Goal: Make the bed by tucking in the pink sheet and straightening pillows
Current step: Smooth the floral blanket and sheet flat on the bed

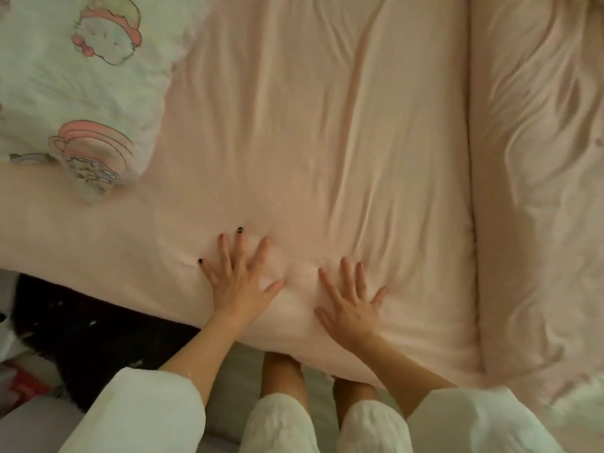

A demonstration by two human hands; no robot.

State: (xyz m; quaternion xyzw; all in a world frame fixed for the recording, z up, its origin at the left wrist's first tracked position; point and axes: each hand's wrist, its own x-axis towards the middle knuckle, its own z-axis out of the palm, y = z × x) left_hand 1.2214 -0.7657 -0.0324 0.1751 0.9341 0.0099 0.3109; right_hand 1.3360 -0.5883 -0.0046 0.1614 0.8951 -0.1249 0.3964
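Sheet, pink and soft, covers the bed, with long wrinkles. Left hand and right hand lie flat on it near the edge, fingers spread, gripping nothing. It looks light and floppy; grab its hanging edge to tuck.

Matt, creased cloth pink sheet
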